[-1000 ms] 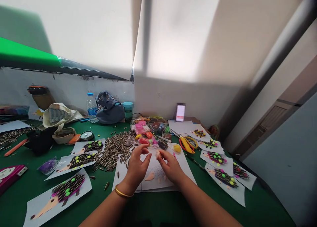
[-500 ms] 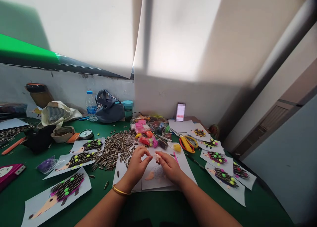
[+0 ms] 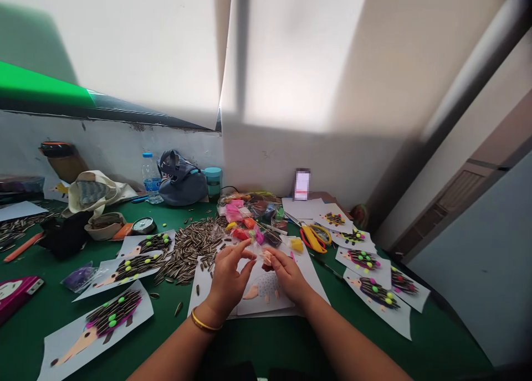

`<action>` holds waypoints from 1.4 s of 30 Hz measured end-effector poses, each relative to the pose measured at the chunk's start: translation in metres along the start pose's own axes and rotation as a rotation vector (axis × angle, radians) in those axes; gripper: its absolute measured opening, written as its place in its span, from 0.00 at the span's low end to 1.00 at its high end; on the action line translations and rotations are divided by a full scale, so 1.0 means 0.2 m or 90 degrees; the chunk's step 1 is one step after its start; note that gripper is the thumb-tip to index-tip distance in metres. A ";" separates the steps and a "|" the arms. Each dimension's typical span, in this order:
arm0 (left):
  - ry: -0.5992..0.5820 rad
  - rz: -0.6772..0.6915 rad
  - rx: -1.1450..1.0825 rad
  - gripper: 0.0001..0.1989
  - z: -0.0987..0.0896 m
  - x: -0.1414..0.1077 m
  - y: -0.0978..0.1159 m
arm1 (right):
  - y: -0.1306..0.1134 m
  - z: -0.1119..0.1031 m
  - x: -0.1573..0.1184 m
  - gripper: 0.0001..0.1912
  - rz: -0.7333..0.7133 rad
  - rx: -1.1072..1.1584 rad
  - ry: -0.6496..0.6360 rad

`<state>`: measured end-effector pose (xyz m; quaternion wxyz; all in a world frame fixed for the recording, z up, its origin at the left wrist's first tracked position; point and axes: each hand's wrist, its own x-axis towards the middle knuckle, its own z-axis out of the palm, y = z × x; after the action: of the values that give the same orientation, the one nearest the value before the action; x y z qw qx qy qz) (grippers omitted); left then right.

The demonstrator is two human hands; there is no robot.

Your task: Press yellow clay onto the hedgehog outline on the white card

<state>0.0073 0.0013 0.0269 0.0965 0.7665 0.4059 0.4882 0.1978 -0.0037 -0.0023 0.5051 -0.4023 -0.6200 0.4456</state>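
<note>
My right hand (image 3: 288,274) pinches a small pale pink lump that looks like modelling clay (image 3: 266,255), partly hidden by the fingers. Just left of it is my left hand (image 3: 228,274), with thumb and index finger apart and nothing visible between them. Both hands hover over a stack of white paper (image 3: 312,288). On the top sheet is a hedgehog picture (image 3: 266,287) with a dotted body, pale pink snout and small pink legs. Sunflower seeds (image 3: 197,245) are heaped beside my left hand, some spilling onto the paper.
Colourful clay packets (image 3: 249,226) lie beyond the hands, with yellow-handled scissors (image 3: 315,238) to their right. Finished seed hedgehog cards (image 3: 112,314) lie left, and more cards (image 3: 376,298) right. A phone (image 3: 302,184) leans on the wall near a water bottle (image 3: 152,181).
My left index finger has straightened and lifted away from the thumb. The right hand still holds the pink lump, now showing more. The view has shifted slightly.
</note>
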 end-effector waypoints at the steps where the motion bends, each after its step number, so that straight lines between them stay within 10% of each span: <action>1: -0.006 -0.012 -0.012 0.23 0.00 0.00 0.00 | 0.00 0.00 0.00 0.24 -0.001 -0.009 0.005; 9: -0.037 -0.141 -0.310 0.14 0.02 0.01 0.00 | -0.08 -0.01 0.00 0.20 -0.042 -0.151 0.017; 23: -0.059 -0.094 -0.211 0.14 0.04 -0.01 0.00 | -0.07 0.00 0.01 0.15 0.000 -0.142 0.078; 42: 0.014 -0.286 -0.367 0.21 0.03 0.01 0.02 | -0.11 0.03 0.00 0.13 -0.007 -0.158 -0.006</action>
<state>0.0151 0.0023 0.0269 0.4087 0.5944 0.4109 0.5576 0.1915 -0.0102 0.0185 0.4508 -0.4561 -0.6752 0.3644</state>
